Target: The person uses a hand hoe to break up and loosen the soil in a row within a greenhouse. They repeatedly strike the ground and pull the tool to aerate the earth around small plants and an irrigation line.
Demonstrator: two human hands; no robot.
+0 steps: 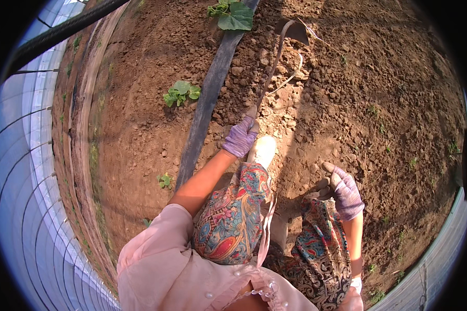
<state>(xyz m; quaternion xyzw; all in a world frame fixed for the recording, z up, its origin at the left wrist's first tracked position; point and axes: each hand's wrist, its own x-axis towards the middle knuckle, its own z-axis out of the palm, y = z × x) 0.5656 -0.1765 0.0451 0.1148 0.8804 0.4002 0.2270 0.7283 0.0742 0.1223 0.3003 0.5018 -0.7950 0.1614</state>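
Observation:
My left hand (pixel 241 135), in a purple knit glove with coated fingertips, grips the thin curved handle of a hoe (pixel 271 70). The dark hoe blade (pixel 298 34) rests on loose, clumpy soil at the top of the view. A pale dry stem (pixel 290 77) lies beside the handle. Off to the right, close to my right knee, my right hand (pixel 345 191) wears a matching glove. Its fingers are loosely bent and apart, and I see nothing held in them. My light-coloured shoe (pixel 263 151) is on the ground just below my left hand.
A flat black irrigation hose (pixel 208 105) runs along the soil on the left. Leafy seedlings (pixel 182 93) grow beside it, with a larger-leaved plant (pixel 236 17) at the top. Plastic greenhouse walls curve along the left (pixel 19 155) and lower right (pixel 432 256). Small weeds (pixel 413 162) dot the right.

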